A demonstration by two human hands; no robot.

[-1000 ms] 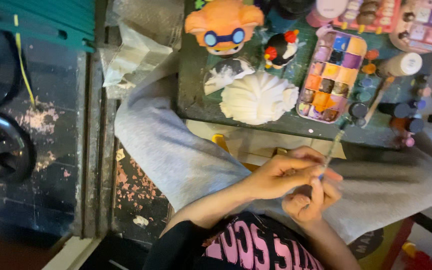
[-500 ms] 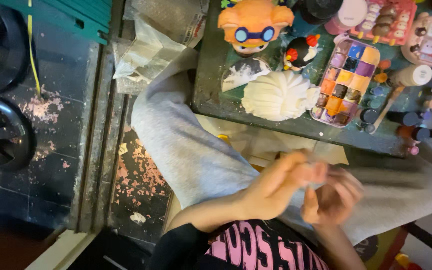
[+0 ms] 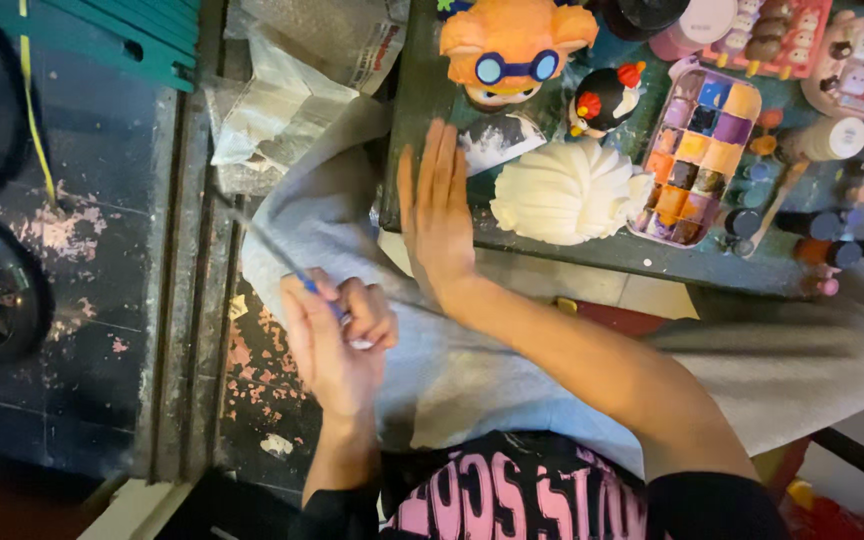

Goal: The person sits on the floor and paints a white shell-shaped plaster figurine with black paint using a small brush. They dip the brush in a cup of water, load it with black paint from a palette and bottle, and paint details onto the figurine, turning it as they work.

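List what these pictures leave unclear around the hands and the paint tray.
Head view only:
- Paintbrush: its tip blurs against the grey cloth, so the bristles and any paint on them cannot be made out; the left hand hides its rear end.
- Right hand: palm side faces down, so contact with the table is unsure.
- Orange figure: cut by the top edge.
- Paint tray: wells too small to judge fill.

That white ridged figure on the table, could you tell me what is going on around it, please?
A seated person is at a small dark table crowded with painting things. The left hand holds a thin paintbrush out over the lap, away from the table. The right hand is open and flat, reaching toward the white ridged figure but not touching it. A paint palette and an orange figure with blue goggles sit nearby.
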